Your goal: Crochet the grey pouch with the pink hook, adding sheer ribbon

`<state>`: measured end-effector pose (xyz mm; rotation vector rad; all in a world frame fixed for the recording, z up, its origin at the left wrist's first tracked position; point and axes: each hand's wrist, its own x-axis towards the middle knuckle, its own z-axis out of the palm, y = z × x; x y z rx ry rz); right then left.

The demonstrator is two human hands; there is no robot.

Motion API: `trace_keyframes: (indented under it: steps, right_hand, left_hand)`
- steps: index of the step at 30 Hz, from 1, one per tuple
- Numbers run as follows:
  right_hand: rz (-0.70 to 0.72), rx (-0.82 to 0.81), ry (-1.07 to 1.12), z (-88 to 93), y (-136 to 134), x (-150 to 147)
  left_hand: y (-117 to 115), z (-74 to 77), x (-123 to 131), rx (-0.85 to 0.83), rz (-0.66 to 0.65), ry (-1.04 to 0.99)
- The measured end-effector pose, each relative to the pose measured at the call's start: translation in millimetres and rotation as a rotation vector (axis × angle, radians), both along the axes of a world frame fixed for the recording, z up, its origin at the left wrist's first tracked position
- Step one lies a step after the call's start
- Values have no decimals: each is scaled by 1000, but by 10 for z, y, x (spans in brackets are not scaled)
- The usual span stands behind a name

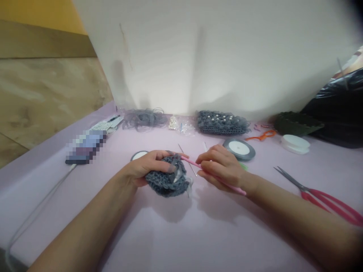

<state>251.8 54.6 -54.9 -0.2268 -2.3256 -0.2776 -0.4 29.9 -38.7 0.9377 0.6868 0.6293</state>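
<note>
My left hand grips a round grey crocheted piece, its thumb pressed on the top and a strip of grey ribbon. In my right hand is a pink crochet hook, whose tip end reaches the upper edge of the crochet by my left fingertips. Whether the hook is through a stitch is too small to tell. Behind the work lies a thin metal needle. A grey ribbon spool rests just beyond my right hand, and another spool is partly hidden behind my left.
Red-handled scissors lie at right near a white spool and orange scissors. Along the back are a grey crocheted item with pearls, bagged beads and loose ribbon. A phone with its cable is at left.
</note>
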Motion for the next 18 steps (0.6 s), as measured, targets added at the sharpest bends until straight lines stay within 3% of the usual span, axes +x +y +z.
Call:
trace_keyframes:
  steps: [11,18]
  right_hand:
    - [30,-149,-114,148,-51,28]
    - [121,-394,97,47,-108,-72]
  left_hand:
    - [76,-72,-150,9,-40,67]
    - [33,-90,-18,-20,20,106]
